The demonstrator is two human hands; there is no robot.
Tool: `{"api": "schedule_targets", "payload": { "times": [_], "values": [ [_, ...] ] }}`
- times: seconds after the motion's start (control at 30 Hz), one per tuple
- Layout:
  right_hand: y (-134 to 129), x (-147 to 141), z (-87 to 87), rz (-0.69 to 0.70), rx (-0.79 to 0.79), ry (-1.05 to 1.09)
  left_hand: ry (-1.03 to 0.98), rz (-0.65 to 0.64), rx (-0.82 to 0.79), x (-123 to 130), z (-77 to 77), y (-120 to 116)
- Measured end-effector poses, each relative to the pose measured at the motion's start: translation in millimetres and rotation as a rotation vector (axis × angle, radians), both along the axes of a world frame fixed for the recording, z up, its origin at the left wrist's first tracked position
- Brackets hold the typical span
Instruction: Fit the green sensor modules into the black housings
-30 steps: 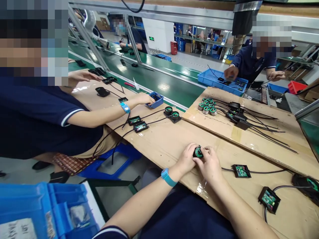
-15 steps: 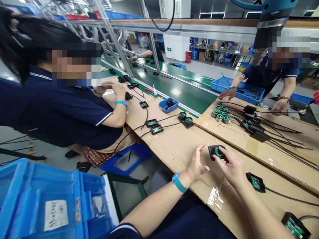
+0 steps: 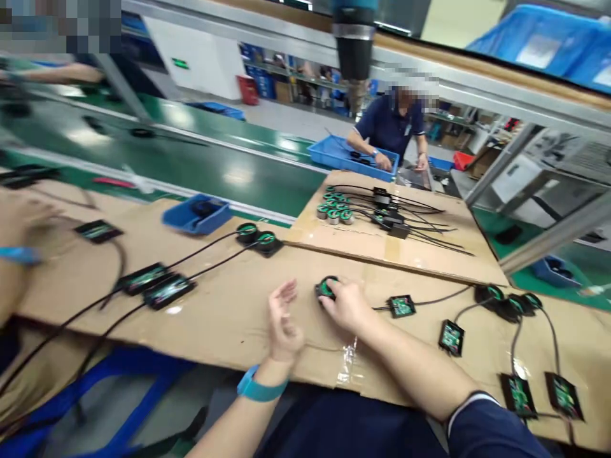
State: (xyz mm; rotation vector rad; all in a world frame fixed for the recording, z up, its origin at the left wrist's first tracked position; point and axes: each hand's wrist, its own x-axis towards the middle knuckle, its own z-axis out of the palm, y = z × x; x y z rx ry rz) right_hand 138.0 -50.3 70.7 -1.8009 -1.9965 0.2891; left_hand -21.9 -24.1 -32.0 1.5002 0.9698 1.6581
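My right hand [image 3: 349, 305] has its fingers and thumb closed on a black round housing [image 3: 323, 290] with a green ring inside, low over or on the cardboard; I cannot tell whether it touches. Left of it, my left hand [image 3: 285, 327] is held up with its fingers apart and nothing in it. Just right of my right hand lies a small black box with a green circuit board [image 3: 401, 306], cables running from it. Two black housings with green rings [image 3: 265, 242] sit farther left, wired to open circuit-board boxes [image 3: 169, 291].
A blue tray [image 3: 195, 215] with black parts stands at the back left. Metal round parts [image 3: 335, 210] and cabled black boxes lie on the far cardboard. More wired boards [image 3: 518, 394] are on the right. A power driver [image 3: 354, 51] hangs overhead. Co-workers are across and at left.
The view has swung to the right. My right hand has lowered the black housing toward the cardboard. My left hand remains open beside it.
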Motion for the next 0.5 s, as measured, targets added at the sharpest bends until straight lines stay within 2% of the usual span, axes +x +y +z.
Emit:
{"api": "schedule_targets", "payload": {
  "times": [0.07,0.13,0.2,0.27,0.33,0.37,0.43,0.47,0.5],
  "values": [
    [-3.6,2.6,26.9,-0.021,0.149,0.060,0.016,-0.100,0.002,6.8,7.6,-1.3],
    [-13.8,4.5,68.0,-0.034,0.365,0.124,0.086,-0.275,-0.020,23.9,28.9,-10.2],
    [-27.8,5.8,118.6,-0.048,0.577,0.161,0.184,-0.442,-0.068,51.4,62.4,-25.5],
    [-40.9,10.1,171.8,-0.080,0.740,0.142,0.221,-0.520,-0.131,83.7,102.0,-43.5],
    [-49.5,22.3,219.5,-0.139,0.861,0.046,0.103,-0.557,-0.205,110.8,140.3,-62.8],
    [-51.9,32.4,238.4,-0.180,0.894,-0.033,0.016,-0.635,-0.257,119.5,157.1,-73.2],
    [-54.7,60.6,260.4,-0.279,0.883,-0.208,-0.151,-0.940,-0.434,125.7,182.6,-96.4],
    [-56.1,77.7,261.3,-0.345,0.830,-0.279,-0.212,-1.131,-0.557,124.0,190.2,-108.7],
    [-57.9,96.0,254.6,-0.421,0.751,-0.325,-0.252,-1.309,-0.686,120.5,193.7,-120.8]
  ]
}}
